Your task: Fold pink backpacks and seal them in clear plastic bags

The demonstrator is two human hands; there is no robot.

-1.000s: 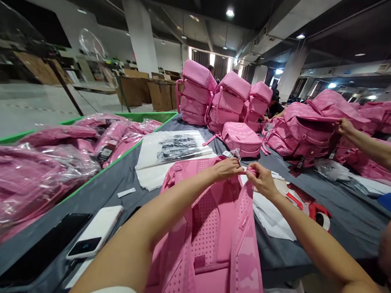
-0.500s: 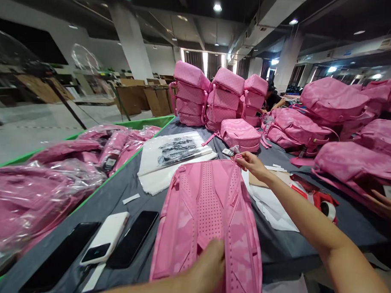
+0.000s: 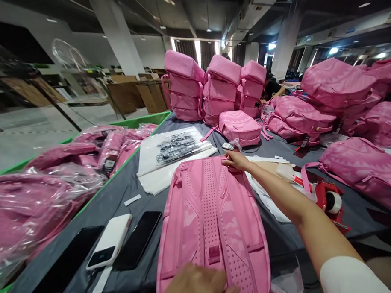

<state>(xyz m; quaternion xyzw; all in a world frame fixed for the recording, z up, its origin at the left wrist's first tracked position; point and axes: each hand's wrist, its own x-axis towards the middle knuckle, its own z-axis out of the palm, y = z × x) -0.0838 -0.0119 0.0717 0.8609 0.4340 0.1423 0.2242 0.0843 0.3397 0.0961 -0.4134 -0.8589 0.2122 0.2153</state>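
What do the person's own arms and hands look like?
The left hand and right hand are ungloved. A white fabric sleeve ends near the right elbow; the bare right forearm carries no visible watch. The left sleeve is out of view.

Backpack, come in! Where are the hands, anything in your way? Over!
Right hand at backpack top edge; left hand over lower part, grip unclear. Straps facing up. Phone close at left, not blocking.

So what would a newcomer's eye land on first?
Probably the pink backpack, front and centre, straps up, with the blurred left hand low on it and the right hand at its top. Then the stacked pink bags behind, and the plastic-wrapped pink goods at left.
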